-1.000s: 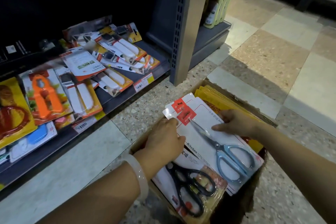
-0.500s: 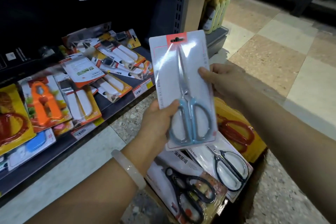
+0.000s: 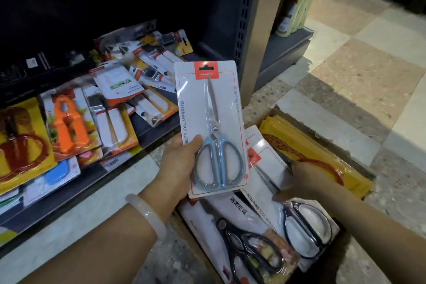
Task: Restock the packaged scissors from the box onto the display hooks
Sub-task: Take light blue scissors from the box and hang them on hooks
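I am gripping the blue-handled scissors pack (image 3: pixel 211 127) by its lower left edge in my left hand (image 3: pixel 179 163), holding it upright at frame centre, above the box (image 3: pixel 265 117) at lower right. My right hand (image 3: pixel 297 182) is pinching the white pack with black-handled scissors (image 3: pixel 297 212) lying in the box. Bare floor (image 3: pixel 359 76) is lying open right of the box; the crowded shelf (image 3: pixel 147 143) edge is running close on its left.
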